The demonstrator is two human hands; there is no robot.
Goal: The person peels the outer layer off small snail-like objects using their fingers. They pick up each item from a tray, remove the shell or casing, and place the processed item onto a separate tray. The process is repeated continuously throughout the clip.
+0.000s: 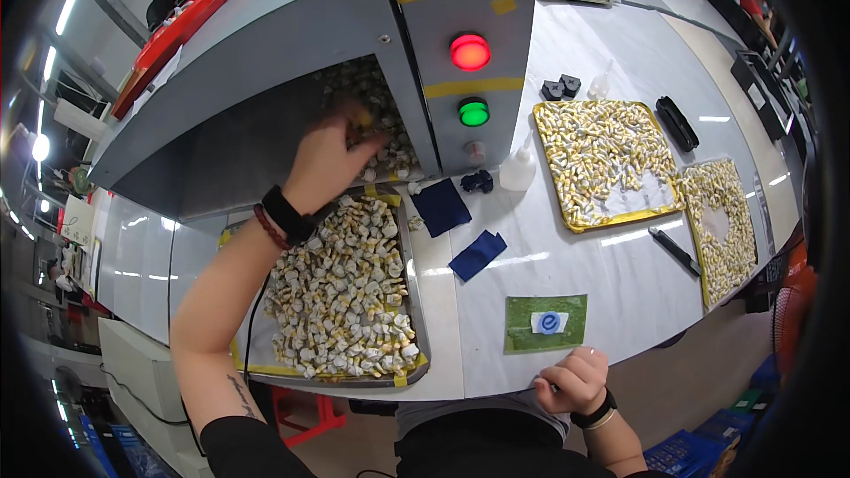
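Observation:
My left hand (329, 159) reaches into the dark opening of a grey metal machine (266, 62). Its thumb stands away from the fingers, and the fingertips are dim and blurred over a batch of small whitish-yellow pieces (390, 155) inside. Below that forearm lies a tray (421, 336) with yellow-taped edges, heaped with similar grey-white and yellow pieces (341, 292). At the table's front edge my right hand (575, 381) is curled closed; what it holds, if anything, is hidden. Just beyond it lies a green mat (522, 341) bearing a white patch with a round blue mark (550, 323).
Red (470, 52) and green (474, 111) lamps glow on the machine. Dark blue cloths (478, 254), a white squeeze bottle (517, 170) and a black-handled cutter (676, 252) lie mid-table. Two trays of small yellow-white pieces (602, 150) (722, 257) are at right. A red stool (310, 420) stands below.

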